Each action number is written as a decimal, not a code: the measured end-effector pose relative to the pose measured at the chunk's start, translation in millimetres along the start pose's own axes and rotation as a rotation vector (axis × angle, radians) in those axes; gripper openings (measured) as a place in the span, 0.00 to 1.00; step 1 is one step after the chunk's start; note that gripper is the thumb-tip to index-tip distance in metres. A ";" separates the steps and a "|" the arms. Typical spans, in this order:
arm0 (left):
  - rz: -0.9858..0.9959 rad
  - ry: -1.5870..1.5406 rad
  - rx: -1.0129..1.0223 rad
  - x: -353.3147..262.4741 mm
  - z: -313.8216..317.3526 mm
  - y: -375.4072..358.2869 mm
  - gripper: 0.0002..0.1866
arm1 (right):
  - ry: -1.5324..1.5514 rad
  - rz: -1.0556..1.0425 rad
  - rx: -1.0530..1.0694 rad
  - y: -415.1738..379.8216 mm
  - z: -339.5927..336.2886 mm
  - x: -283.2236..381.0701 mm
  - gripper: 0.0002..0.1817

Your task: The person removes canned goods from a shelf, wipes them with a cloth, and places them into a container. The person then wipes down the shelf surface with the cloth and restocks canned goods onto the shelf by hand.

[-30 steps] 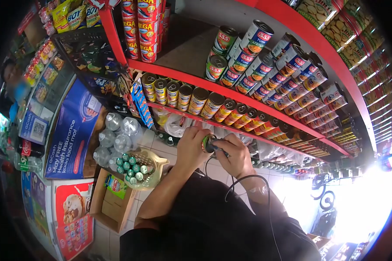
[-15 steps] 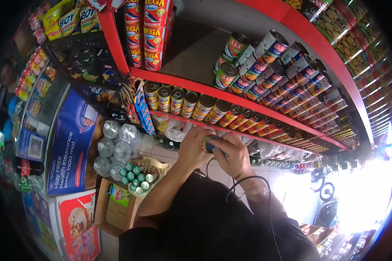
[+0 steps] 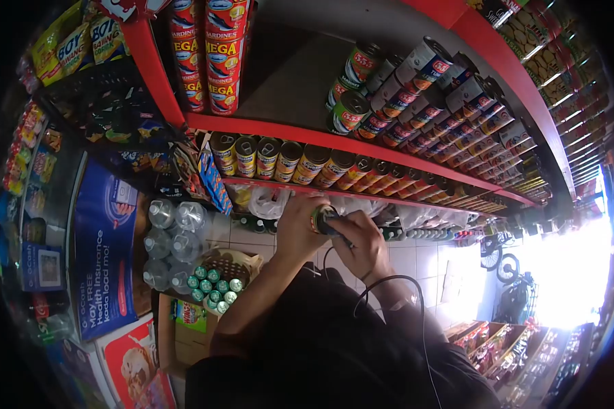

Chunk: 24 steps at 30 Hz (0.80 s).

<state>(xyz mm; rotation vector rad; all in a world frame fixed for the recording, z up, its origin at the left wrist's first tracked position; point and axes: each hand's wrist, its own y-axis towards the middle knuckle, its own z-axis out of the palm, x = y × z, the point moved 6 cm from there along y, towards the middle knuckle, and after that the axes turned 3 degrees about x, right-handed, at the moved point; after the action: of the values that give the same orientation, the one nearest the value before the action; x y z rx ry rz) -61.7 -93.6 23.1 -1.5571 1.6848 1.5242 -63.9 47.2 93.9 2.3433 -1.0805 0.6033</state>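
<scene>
My left hand [image 3: 299, 230] is wrapped round a small can [image 3: 316, 219], with its end turned toward my right hand. My right hand [image 3: 363, 245] is closed on a dark bluish piece, which looks like a cloth [image 3: 333, 227], and presses it against the can. Fingers cover most of the can's label and much of the cloth. Both hands are in front of my body, just below a red-edged shelf [image 3: 280, 127] with a row of yellow cans [image 3: 290, 160].
Stacked red sardine cans [image 3: 224, 58] and tuna cans [image 3: 416, 82] stand on the shelf above. To the left are clear plastic bottles [image 3: 174, 235], a basket of green-topped containers [image 3: 215, 286] and a cardboard box [image 3: 184, 341]. A black cable [image 3: 416, 300] crosses my right arm.
The view has shifted, so the shelves sit further left. The can shows more between my hands, and the dark cloth has moved to its lower right side. Both hands keep their hold.
</scene>
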 end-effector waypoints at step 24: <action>0.040 -0.041 -0.132 7.2 -22.0 -1.5 0.25 | 0.012 0.010 0.285 -3.7 1.7 -18.2 0.14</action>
<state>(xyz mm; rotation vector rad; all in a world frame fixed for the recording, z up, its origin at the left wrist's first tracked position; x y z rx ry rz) -54.4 -115.6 23.9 -1.5536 1.6320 1.7068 -71.5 58.7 81.3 2.5711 -1.0600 0.8213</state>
